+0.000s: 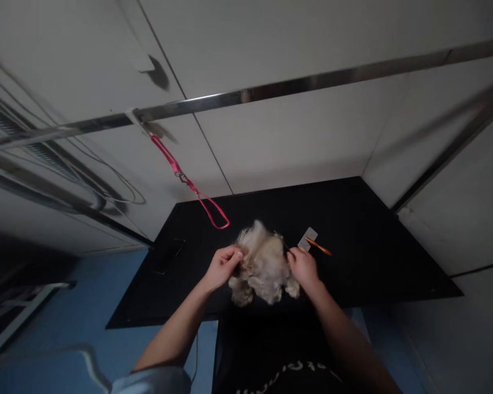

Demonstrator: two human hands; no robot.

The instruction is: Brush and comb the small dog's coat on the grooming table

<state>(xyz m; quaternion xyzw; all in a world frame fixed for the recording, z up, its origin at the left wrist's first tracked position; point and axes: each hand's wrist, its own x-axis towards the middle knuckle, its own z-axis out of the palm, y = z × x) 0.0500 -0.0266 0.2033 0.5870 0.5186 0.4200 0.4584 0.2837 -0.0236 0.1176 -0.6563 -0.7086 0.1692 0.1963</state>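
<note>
A small fluffy cream-coloured dog (263,265) stands on a black table (365,257), close to the near edge. My left hand (222,266) grips the fur on its left side. My right hand (303,266) rests against the dog's right side and holds a thin dark tool, too small to identify, whose tip points into the fur. A slicker brush (315,244) with an orange handle lies on the table just beyond my right hand.
A pink leash (189,186) hangs from a metal bar (271,93) above the table, its loop dangling left of the dog. White walls enclose the table behind and to the right. The floor (86,290) to the left is blue.
</note>
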